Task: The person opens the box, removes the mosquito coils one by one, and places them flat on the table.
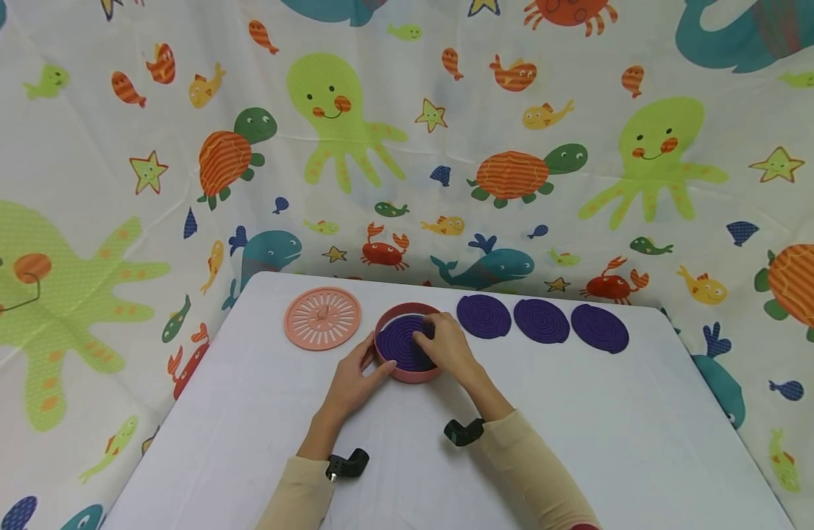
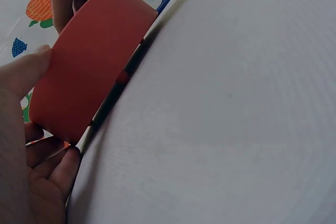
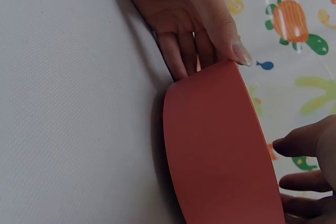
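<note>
Pink tub, with 1 purple spiral disc inside, was where I had my attention.
My left hand had the tub by its left wall, thumb spread toward the front, fingers curled along the side. My right hand was over the right of the rim, fingers bent, thumb partly apart, tips at the disc; couldn't tell whether they pinched it. Tub stood on the white counter, toward the far edge. Slotted pink disc lay flat to its left, near, not touching. 3 more purple discs lay side by side to its right. Sea-creature cloth hung behind.
</note>
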Available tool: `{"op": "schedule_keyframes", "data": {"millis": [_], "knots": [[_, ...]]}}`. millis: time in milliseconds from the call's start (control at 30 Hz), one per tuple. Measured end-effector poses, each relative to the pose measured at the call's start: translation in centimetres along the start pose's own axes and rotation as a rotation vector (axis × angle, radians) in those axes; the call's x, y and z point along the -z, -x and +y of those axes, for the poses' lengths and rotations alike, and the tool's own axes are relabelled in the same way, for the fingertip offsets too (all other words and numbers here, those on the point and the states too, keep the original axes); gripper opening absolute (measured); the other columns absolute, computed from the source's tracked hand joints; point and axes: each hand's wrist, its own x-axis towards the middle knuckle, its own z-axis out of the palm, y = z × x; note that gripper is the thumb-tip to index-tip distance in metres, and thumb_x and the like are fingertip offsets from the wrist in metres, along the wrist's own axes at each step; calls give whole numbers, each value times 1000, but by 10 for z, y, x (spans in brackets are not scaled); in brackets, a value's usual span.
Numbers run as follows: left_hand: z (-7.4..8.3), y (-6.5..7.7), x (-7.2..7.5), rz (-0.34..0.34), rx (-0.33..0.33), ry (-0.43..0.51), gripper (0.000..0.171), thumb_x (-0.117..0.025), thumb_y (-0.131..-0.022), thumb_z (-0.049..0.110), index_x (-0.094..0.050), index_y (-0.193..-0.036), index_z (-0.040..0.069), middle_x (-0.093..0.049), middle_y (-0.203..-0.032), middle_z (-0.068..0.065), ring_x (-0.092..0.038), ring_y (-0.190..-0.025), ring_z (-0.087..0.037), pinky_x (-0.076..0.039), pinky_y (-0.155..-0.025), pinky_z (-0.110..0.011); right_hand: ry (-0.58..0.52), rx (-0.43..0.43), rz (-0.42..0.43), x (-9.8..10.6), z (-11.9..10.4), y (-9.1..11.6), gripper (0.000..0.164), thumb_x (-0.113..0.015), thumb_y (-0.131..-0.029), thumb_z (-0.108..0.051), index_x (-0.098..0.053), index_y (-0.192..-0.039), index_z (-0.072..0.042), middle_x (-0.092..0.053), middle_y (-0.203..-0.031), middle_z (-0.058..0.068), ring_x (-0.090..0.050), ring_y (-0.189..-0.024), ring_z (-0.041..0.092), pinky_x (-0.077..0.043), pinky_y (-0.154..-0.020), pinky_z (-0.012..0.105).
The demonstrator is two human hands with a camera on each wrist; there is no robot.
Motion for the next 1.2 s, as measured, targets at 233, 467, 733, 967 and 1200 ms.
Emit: {"op": "schedule_keyframes", "data": {"millis": [233, 467, 733, 967, 1200], "knots": [[0, 0, 0, 1, 4, -6, 86, -75, -88, 44, -36, -155, 7, -45, -156, -14, -49, -141, -26, -46, -113, -30, -93, 11, 55, 3, 6, 1, 37, -70, -92, -21, -69, -121, 1, -67, -120, 19, -65, -113, 32, -58, -100, 46], [0, 0, 0, 0, 5, -12, 86, -75, -88, 45, -36, -155, 7, -45, -156, -13, -49, -141, -25, -46, -113, -30, -152, -8, 64, 7, 9, 0, 33, -71, -91, -18, -71, -119, -1, -70, -121, 18, -69, -110, 34, -60, -97, 48], [0, 0, 0, -2, 5, -15, 87, -75, -88, 45, -35, -156, 8, -45, -156, -13, -49, -141, -25, -46, -113, -30, -206, -39, 33, 9, 13, 0, 25, -71, -92, -17, -74, -114, -4, -75, -112, 14, -71, -100, 26, -62, -90, 44], [-1, 0, -1, 0, 3, 5, 86, -75, -88, 44, -36, -156, 8, -46, -155, -13, -49, -141, -25, -46, -113, -30, -236, -42, 20, 11, 18, 0, 20, -70, -92, -16, -76, -110, -7, -76, -110, 11, -70, -97, 23, -61, -88, 42], [-1, -1, -1, 0, 6, 8, 86, -75, -88, 45, -36, -156, 10, -46, -155, -12, -50, -141, -25, -46, -113, -29, -250, -68, -16, 13, 21, -1, 17, -69, -94, -17, -77, -108, -12, -75, -114, 8, -68, -113, 26, -57, -103, 45]]}}
